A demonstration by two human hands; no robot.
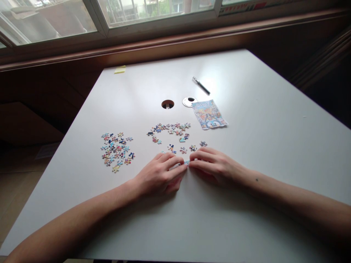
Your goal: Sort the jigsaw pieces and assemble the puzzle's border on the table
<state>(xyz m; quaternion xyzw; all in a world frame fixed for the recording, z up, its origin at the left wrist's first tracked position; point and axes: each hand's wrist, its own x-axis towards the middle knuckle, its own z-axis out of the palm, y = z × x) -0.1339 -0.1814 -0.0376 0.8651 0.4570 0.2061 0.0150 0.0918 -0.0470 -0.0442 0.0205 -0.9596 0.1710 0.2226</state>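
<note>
My left hand [163,171] and my right hand [212,164] meet fingertip to fingertip over the white table [219,219]. Between them shows a light-blue bit of jigsaw puzzle pieces [187,162], mostly covered by my fingers. Both hands have their fingers closed on it; how many pieces are joined there is hidden. Just beyond my fingers lie several loose pieces, among them a dark one [203,143] by my right knuckles. Further off, more pieces form a curved cluster [171,128]. A larger heap of puzzle pieces [116,149] spreads to the left of my left hand.
A colourful picture sheet [210,114] lies beyond my right hand, touching or overlapping a round cover [188,102]. A round hole [168,105] opens in the tabletop. Further back are a dark pen [201,86] and a yellow sticker [120,69]. A window [156,11] runs behind the table.
</note>
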